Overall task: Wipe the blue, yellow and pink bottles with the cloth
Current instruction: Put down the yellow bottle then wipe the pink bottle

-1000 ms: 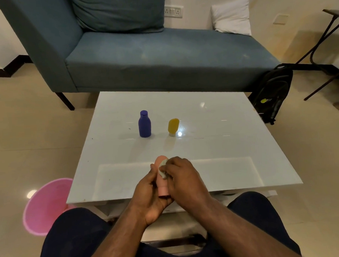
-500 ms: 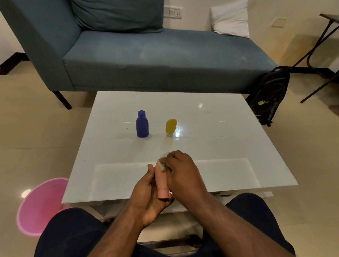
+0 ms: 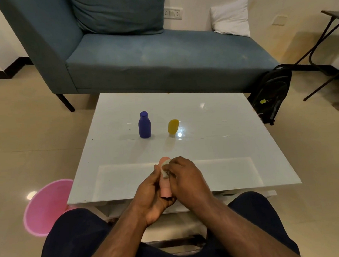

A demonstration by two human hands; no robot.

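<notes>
The left hand (image 3: 152, 190) grips the pink bottle (image 3: 165, 184) over the desk's (image 3: 214, 145) near edge while the right hand (image 3: 184, 175) pinches the cloth (image 3: 165, 170) against it. This looks like the wiping step on the pink one; next calls for working the cloth along its lower body.

A white table (image 3: 214, 145) stands in front of a blue sofa (image 3: 161, 58). A pink bucket (image 3: 45, 207) sits left of the table, a black backpack (image 3: 271, 95) at its right.

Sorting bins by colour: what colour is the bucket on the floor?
Pink: the bucket, head view, left of the table.
</notes>
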